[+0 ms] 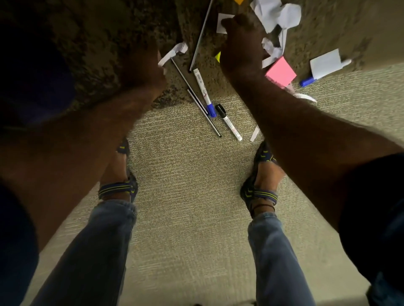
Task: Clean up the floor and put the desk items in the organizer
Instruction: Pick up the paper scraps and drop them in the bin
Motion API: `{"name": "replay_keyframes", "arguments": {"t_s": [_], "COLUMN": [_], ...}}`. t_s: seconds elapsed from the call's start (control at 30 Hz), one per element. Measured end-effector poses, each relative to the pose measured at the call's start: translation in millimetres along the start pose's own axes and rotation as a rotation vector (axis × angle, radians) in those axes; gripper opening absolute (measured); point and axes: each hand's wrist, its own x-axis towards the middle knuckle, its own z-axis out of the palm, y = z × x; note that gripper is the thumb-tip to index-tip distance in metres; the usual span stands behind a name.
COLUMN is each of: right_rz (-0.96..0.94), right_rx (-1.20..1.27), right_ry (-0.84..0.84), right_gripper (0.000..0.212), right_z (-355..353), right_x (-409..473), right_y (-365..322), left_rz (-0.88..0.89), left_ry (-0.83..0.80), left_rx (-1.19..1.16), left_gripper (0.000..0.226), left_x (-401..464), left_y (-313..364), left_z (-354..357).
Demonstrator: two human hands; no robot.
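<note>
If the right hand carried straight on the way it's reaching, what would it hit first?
The right hand points up-frame; its fingers already sit at a small white paper scrap, apparently pinching it. Beyond lies carpet, though depth is unclear.

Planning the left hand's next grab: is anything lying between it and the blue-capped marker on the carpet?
Yes. Thin black rods lie between the left hand and the blue-capped marker, alongside its left edge. Nothing covers the marker from above.

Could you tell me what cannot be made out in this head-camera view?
- Left hand: dark and blurred; its grip is unreadable.
- Yellow note: mostly hidden behind the right hand.
- Orange item: cut off by the top edge.
- Marker label: too small to read.
</note>
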Motion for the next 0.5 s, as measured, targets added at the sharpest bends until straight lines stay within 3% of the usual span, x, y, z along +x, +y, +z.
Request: {"name": "replay_keyframes", "arguments": {"t_s": [0.17, 0.33, 0.5], "right_rz": [0.046, 0.043, 0.014], "right_rx": [-0.052, -0.045, 0.070], "right_ry": [0.040, 0.094, 0.120], "right_gripper": [0.031, 0.032, 0.029], "right_z": [7.8, 3.6, -6.6], "right_x": [1.8, -1.5, -17.5], "right_y": [1.9, -7.0, -31.0], "left_rz": [0.014, 0.073, 0.078], "left_ry": [-0.032, 0.007, 0.122], "left_rx": [-0.059, -0.124, -0.257], "left_gripper": [0.018, 0.017, 0.021], "left_x": [0.1, -11.7, -41.6], "left_y": [-7.4, -19.5, -16.9], "left_z": [6.0, 7.7, 1.0]}}
